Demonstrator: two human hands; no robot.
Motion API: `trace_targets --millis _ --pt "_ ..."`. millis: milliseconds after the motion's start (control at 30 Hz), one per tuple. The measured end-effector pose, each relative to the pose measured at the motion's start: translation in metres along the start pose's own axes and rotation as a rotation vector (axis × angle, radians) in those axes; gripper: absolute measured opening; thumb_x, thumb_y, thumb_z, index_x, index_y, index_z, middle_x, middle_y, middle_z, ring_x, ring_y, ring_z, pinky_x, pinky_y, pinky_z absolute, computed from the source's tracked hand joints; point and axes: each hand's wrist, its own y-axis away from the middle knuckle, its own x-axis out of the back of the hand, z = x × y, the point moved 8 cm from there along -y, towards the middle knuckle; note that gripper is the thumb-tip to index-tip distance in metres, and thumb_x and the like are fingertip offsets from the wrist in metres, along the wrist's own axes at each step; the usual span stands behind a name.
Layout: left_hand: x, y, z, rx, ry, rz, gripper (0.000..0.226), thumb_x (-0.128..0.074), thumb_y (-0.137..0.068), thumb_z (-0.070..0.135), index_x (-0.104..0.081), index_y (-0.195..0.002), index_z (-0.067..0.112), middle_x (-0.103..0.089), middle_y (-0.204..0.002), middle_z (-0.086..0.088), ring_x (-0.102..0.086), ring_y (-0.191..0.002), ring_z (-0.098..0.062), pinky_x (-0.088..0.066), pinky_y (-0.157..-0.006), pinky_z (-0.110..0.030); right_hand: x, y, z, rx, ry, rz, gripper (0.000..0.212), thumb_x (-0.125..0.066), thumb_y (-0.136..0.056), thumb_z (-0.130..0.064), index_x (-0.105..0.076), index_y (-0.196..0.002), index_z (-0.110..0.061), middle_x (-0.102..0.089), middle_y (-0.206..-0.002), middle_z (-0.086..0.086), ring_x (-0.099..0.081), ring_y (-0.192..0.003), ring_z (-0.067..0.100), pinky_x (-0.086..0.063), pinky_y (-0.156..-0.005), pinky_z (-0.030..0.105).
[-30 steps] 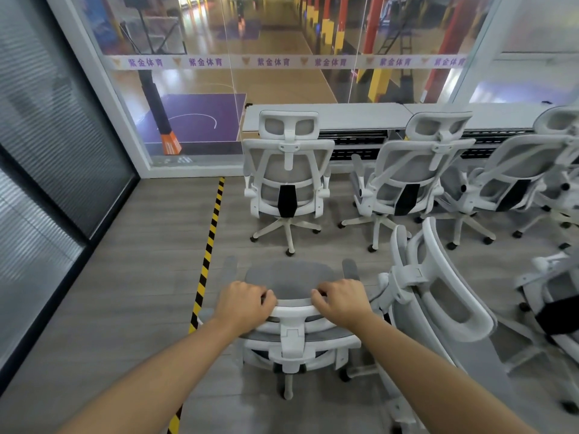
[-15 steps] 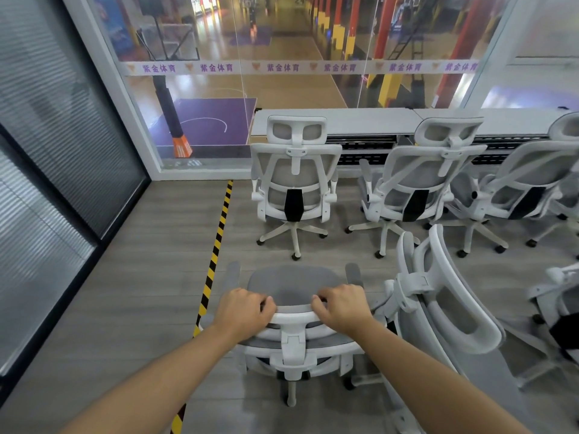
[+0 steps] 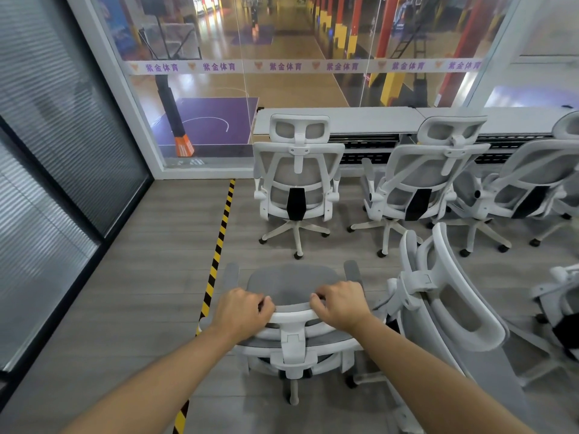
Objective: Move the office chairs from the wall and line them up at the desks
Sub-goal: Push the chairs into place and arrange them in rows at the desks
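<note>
Directly below me stands a white office chair [image 3: 291,286] with a grey mesh seat, its back toward me. My left hand [image 3: 239,310] and my right hand [image 3: 340,303] both grip the top rail of its headrest. Ahead, a white desk [image 3: 360,119] runs along the glass wall. Three white chairs stand at it: one on the left [image 3: 297,183], one in the middle [image 3: 419,186] and one at the right edge [image 3: 532,186]. The base of the held chair is mostly hidden under its back.
Another white chair [image 3: 451,308] stands close on my right, almost touching the held one. A further chair [image 3: 560,311] shows at the right edge. Yellow-black tape [image 3: 219,242] runs along the floor on the left. A dark glass partition [image 3: 62,183] closes the left side.
The held chair and I have moved a little back from the desk row, which now sits lower in view. Both hands keep their grip.
</note>
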Motion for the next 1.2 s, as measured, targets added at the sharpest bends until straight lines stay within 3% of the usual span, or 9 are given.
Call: trace_targets --millis 133,233,433,700,900,1200 --pt "0.004 0.004 -0.005 -0.002 0.010 0.025 0.050 -0.035 -0.088 0.040 -0.052 -0.047 0.017 -0.035 -0.037 0.008 -0.033 -0.034 -0.009 -0.018 -0.038 -0.019 0.000 -0.004 -0.007 0.013 0.006 -0.007 0.044 -0.037 -0.083 -0.044 -0.037 -0.050 -0.014 -0.029 -0.040 -0.001 -0.027 -0.038 0.019 -0.015 -0.043 0.023" --pt "0.008 0.001 -0.003 -0.041 0.033 0.054 0.047 -0.038 -0.087 0.037 -0.045 -0.045 0.018 -0.027 -0.038 0.008 -0.027 -0.034 -0.010 -0.010 -0.040 -0.017 -0.003 -0.004 -0.005 0.013 0.031 -0.026 0.047 -0.032 -0.083 -0.046 -0.047 -0.056 -0.012 -0.039 -0.043 0.003 -0.032 -0.041 0.020 -0.019 -0.043 0.026" --pt "0.000 -0.008 -0.004 -0.064 0.008 -0.024 0.055 -0.024 -0.089 0.047 -0.058 -0.057 0.018 -0.047 -0.045 0.005 -0.046 -0.042 -0.012 -0.031 -0.041 -0.024 -0.005 -0.004 -0.003 0.002 0.015 -0.050 0.046 -0.026 -0.085 -0.049 -0.040 -0.056 -0.015 -0.038 -0.046 0.000 -0.032 -0.044 0.019 -0.022 -0.045 0.029" --pt "-0.002 -0.008 -0.008 -0.040 0.023 -0.058 0.054 -0.022 -0.088 0.048 -0.057 -0.060 0.019 -0.047 -0.047 0.004 -0.049 -0.044 -0.013 -0.042 -0.045 -0.028 -0.006 0.000 -0.003 -0.015 0.011 -0.044 0.050 -0.023 -0.086 -0.048 -0.047 -0.059 -0.012 -0.040 -0.046 0.001 -0.033 -0.044 0.017 -0.023 -0.045 0.029" --pt "-0.001 -0.004 -0.010 -0.057 0.017 -0.033 0.049 -0.028 -0.089 0.045 -0.056 -0.057 0.020 -0.044 -0.045 0.008 -0.041 -0.039 -0.010 -0.023 -0.040 -0.021 -0.006 0.001 -0.009 -0.005 -0.003 -0.037 0.050 -0.023 -0.086 -0.050 -0.049 -0.060 -0.015 -0.040 -0.046 0.000 -0.037 -0.045 0.019 -0.023 -0.045 0.028" --pt "-0.002 -0.002 -0.013 -0.050 0.014 -0.049 0.053 -0.023 -0.088 0.048 -0.063 -0.066 0.021 -0.053 -0.051 0.006 -0.049 -0.046 -0.011 -0.034 -0.042 -0.023 -0.004 0.004 -0.012 -0.001 -0.009 -0.008 0.052 -0.025 -0.087 -0.049 -0.051 -0.060 -0.013 -0.048 -0.047 0.003 -0.039 -0.044 0.020 -0.020 -0.044 0.028"
